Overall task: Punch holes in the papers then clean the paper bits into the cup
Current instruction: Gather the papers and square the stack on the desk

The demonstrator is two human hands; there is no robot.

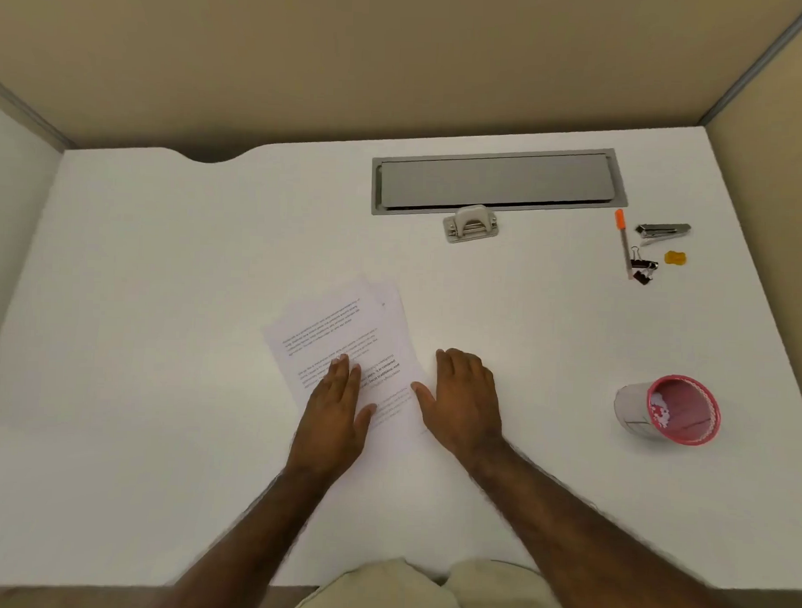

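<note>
A small stack of printed white papers [339, 329] lies slightly fanned and turned at an angle on the white desk [163, 295]. My left hand [334, 406] rests flat on the lower part of the stack, fingers together. My right hand [464, 397] lies flat on the desk at the stack's right edge, its thumb touching the paper. A grey hole punch [471, 223] stands farther back, apart from both hands. A pink-rimmed cup [668, 411] sits tilted at the right, with white paper bits inside.
A grey cable hatch [496, 182] is set into the desk behind the punch. At the back right lie an orange-capped pen [623, 243], a stapler [663, 232], binder clips [642, 269] and a small yellow object [675, 258]. Beige partition walls enclose the desk.
</note>
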